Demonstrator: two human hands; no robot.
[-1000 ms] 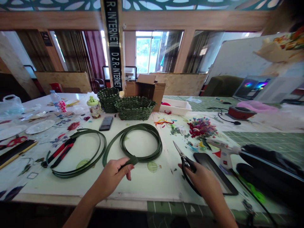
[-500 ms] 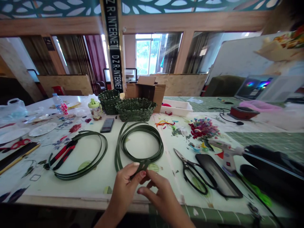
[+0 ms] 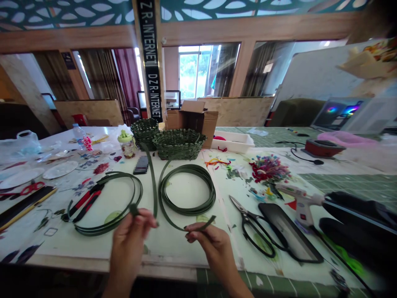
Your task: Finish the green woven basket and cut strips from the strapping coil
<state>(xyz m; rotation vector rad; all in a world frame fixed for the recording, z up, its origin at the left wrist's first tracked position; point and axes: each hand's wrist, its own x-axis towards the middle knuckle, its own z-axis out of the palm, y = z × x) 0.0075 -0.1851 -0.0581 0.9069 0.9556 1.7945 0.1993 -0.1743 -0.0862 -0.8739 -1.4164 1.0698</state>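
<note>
Since the frame half a second back: both hands have drawn apart, the left hand (image 3: 132,238) shifting left and the right hand (image 3: 211,242) right, and the green strap (image 3: 153,186) they held bunched together now opens out between them; the scissors (image 3: 248,221) lie untouched on the table (image 3: 182,250), to the right of your right hand and a little farther from you. Position of strap: it lies directly ahead of you, just beyond both hands, with one straight run rising from the left fingers away toward the woven baskets (image 3: 180,142), so its long axis there runs near-to-far. The other part curves from the right fingers back toward the green coil (image 3: 186,211), which rests flat on the table just beyond and between the hands. Left hand: fingers closed in a pinch on the strap, at the near end of the straight run. Right hand: thumb and forefinger pinched on the strap close to its free end, a short tip sticking out to the right past the fingers. Neither hand is open. The hands sit level with each other and equally near the strap; the right is the nearer to the coil's loose turn. A second coil (image 3: 139,191) with red-handled pliers (image 3: 83,200) on it lies left of the left hand, which is not clearly touching it.
</note>
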